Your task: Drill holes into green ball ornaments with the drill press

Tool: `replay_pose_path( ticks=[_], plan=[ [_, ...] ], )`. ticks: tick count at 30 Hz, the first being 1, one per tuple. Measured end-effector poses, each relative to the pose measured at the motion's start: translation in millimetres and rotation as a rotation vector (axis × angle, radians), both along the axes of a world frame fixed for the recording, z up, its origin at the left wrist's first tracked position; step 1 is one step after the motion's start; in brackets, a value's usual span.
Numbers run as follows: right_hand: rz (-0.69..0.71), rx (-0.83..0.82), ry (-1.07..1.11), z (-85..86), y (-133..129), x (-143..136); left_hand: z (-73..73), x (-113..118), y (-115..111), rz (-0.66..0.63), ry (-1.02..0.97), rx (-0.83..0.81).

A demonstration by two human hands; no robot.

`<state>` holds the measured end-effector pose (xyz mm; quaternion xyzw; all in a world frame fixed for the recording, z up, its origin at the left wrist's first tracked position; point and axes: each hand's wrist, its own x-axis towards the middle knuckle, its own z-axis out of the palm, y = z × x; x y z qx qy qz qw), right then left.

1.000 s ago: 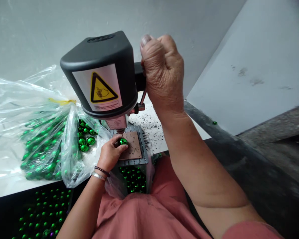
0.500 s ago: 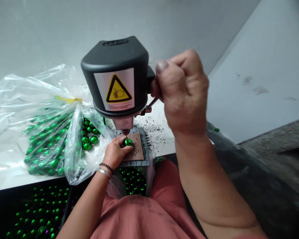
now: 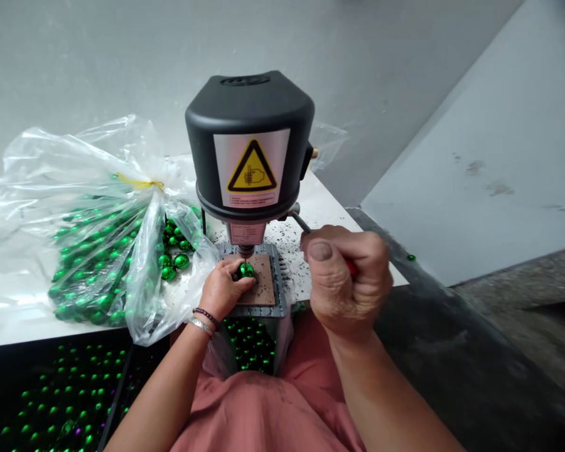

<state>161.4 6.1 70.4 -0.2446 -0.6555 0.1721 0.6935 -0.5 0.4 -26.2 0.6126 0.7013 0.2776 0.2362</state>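
Note:
A black drill press (image 3: pixel 252 113) with a yellow warning label stands in front of me. My left hand (image 3: pixel 223 287) pinches a shiny green ball (image 3: pixel 247 270) between thumb and fingers on the brown board (image 3: pixel 262 289) of the press base. The thin drill bit (image 3: pixel 245 256) points down at the ball's top; whether it has entered the ball I cannot tell. My right hand (image 3: pixel 351 273) is wrapped round the red grip (image 3: pixel 351 269) of the press lever (image 3: pixel 301 221), out to the right of the machine.
A tied clear plastic bag (image 3: pixel 136 257) full of green balls lies on the white table (image 3: pixel 9 329), with several loose balls (image 3: pixel 173 267) beside it. More balls sit in a dark container (image 3: pixel 66 395) below left and in a bag (image 3: pixel 249 345) under the press. Dark shavings surround the base.
My right hand has come down and pulled the lever lower. My left hand still holds the green ball under the bit. The view has shifted slightly left.

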Motion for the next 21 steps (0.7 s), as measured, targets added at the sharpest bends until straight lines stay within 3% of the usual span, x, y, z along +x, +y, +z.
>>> replay_pose_path(
  ticks=[11,17,21],
  plan=[
    [-0.01,0.134,0.128,-20.8,8.9,-9.9,-1.0,-0.6,-1.5,0.001,0.011,-0.006],
    [-0.033,0.052,0.173,-23.9,6.1,-13.4,-2.6,-0.7,-1.5,0.001,-0.012,0.016],
    [0.001,0.008,0.195,-34.7,4.2,-14.1,-2.2,-0.6,-1.2,0.001,-0.013,0.016]
  ],
)
